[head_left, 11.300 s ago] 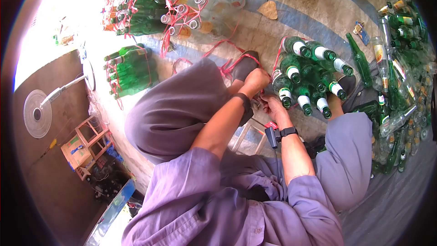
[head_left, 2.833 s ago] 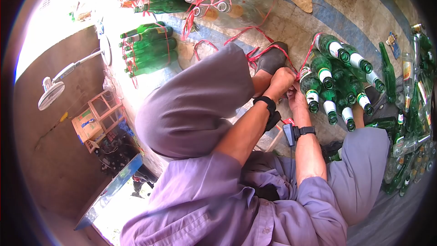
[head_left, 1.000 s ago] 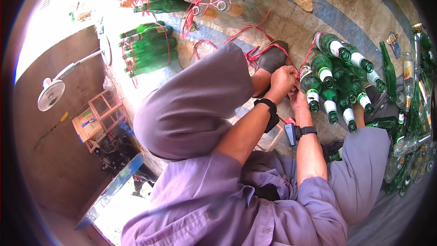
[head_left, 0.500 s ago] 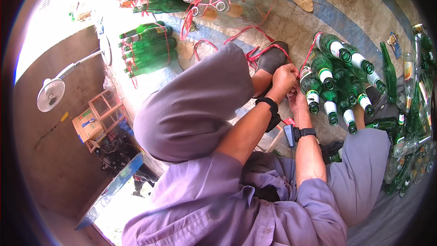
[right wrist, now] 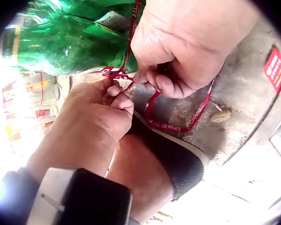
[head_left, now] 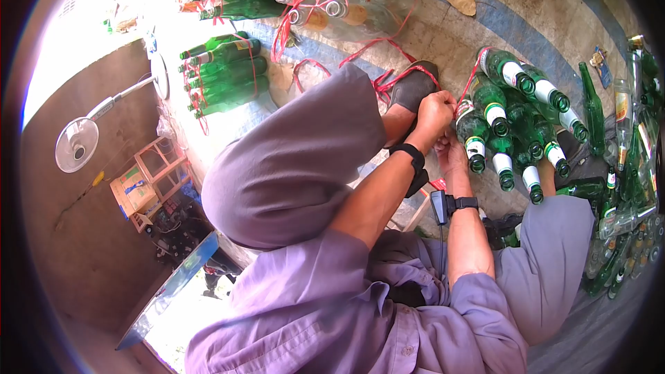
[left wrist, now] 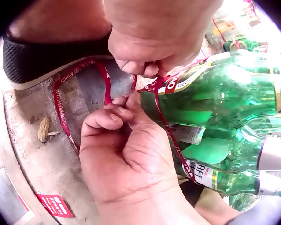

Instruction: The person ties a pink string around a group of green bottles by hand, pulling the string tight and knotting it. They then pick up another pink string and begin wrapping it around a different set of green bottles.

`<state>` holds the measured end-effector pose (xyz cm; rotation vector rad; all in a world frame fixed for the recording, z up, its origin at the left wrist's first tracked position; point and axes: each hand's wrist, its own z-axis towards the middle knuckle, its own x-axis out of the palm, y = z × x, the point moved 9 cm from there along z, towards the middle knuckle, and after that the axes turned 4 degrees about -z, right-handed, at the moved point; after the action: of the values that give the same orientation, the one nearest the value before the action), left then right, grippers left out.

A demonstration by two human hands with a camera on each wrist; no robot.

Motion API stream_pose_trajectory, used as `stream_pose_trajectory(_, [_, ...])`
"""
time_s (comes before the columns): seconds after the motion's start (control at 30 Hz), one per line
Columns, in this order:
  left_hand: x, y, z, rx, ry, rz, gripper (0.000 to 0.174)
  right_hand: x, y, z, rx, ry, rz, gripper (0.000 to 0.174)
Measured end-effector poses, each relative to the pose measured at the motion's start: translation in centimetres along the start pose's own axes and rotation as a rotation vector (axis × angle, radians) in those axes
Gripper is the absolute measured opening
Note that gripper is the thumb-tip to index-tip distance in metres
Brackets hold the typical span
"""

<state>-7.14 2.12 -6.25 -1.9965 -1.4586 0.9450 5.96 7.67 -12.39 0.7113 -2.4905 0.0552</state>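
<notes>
Green glass bottles with white-labelled necks stand in a bundle [head_left: 509, 125] between the person's feet, red printed ribbon [left wrist: 60, 108] running round it. Both hands meet at the bundle's near-left side, beside the dark shoe [head_left: 418, 88]. The left hand [head_left: 433, 114], at the top of the left wrist view, pinches the ribbon with curled fingers by a knot [right wrist: 116, 73] against a bottle. Just below it the right hand [head_left: 454, 158], palm partly showing in the left wrist view, pinches another stretch between thumb and fingers. A loop of ribbon hangs down to the floor near the shoe.
Tied green bottles [head_left: 225, 73] and tied clear bottles [head_left: 353, 0] stand farther off. Loose bottles [head_left: 623, 187] crowd the right side. A single green bottle [head_left: 591, 107] lies near the bundle. A fan [head_left: 77, 144] stands left; a red packet [right wrist: 275, 70] lies on the floor.
The whole head view has shifted since the oldest frame, the bundle now farther right. Over the last second the left hand has moved up slightly from the right hand. The fan head has turned.
</notes>
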Motion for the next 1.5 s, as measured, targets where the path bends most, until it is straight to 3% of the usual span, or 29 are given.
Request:
stream_pose_trajectory(0.07, [0.0, 0.0, -0.1, -0.054, 0.013, -0.011, 0.005, -0.5, -0.1, 0.0, -0.004, -0.019, -0.002, 0.011])
stream_pose_trajectory(0.17, [0.0, -0.3, 0.1, 0.010, 0.004, 0.021, 0.006, -1.7, -0.2, -0.4, 0.003, -0.137, -0.043, 0.009])
stream_pose_trajectory(0.23, [0.9, 0.7, 0.2, -0.164, 0.082, -0.239, 0.007, -1.9, 0.0, -0.6, -0.017, -0.174, -0.109, 0.008])
stream_pose_trajectory(0.47, [0.9, 0.5, 0.7, -0.077, 0.055, -0.152, 0.007, -2.1, 0.0, -1.2, -0.005, -0.228, -0.168, 0.006])
stream_pose_trajectory(0.53, [0.9, 1.5, 0.2, -0.155, 0.075, -0.285, 0.011, -1.5, 0.0, -2.1, -0.004, -0.234, -0.158, 0.007])
stream_pose_trajectory(0.57, [0.6, 1.5, 0.1, -0.142, 0.076, -0.289, 0.011, -1.0, 0.3, -2.2, -0.008, -0.236, -0.143, 0.008])
stream_pose_trajectory(0.63, [-0.9, 1.8, -0.3, 0.056, -0.043, -0.038, 0.011, -0.4, 0.7, -2.8, -0.027, -0.234, -0.165, 0.010])
stream_pose_trajectory(0.7, [-1.2, 2.2, -1.4, 0.037, -0.015, -0.038, 0.012, 0.1, 1.0, -3.4, -0.029, -0.248, -0.208, 0.010])
stream_pose_trajectory(0.8, [-0.6, 3.0, -3.8, -0.253, 0.080, -0.003, 0.016, 0.6, 1.1, -3.5, -0.023, -0.225, -0.274, 0.012])
stream_pose_trajectory(0.9, [-0.5, 1.6, -4.3, -0.130, 0.072, 0.170, 0.018, 0.7, 1.0, -3.7, 0.013, -0.273, -0.385, 0.017])
stream_pose_trajectory(0.97, [-0.5, 0.8, -4.3, -0.179, 0.047, 0.232, 0.019, 0.9, 1.2, -3.8, -0.006, -0.303, -0.390, 0.017])
stream_pose_trajectory(1.03, [-0.3, -0.1, -3.6, -0.068, 0.039, 0.338, 0.017, 1.5, 1.3, -4.0, -0.008, -0.259, -0.469, 0.017])
stream_pose_trajectory(1.23, [0.6, 0.4, -1.7, 0.113, -0.046, 0.472, 0.017, 1.4, 1.8, -4.7, -0.098, -0.324, -0.436, 0.015])
stream_pose_trajectory(1.5, [0.9, -0.2, -0.8, 0.117, -0.011, 0.532, 0.019, 0.0, 1.8, -3.9, -0.189, -0.402, -0.537, 0.013])
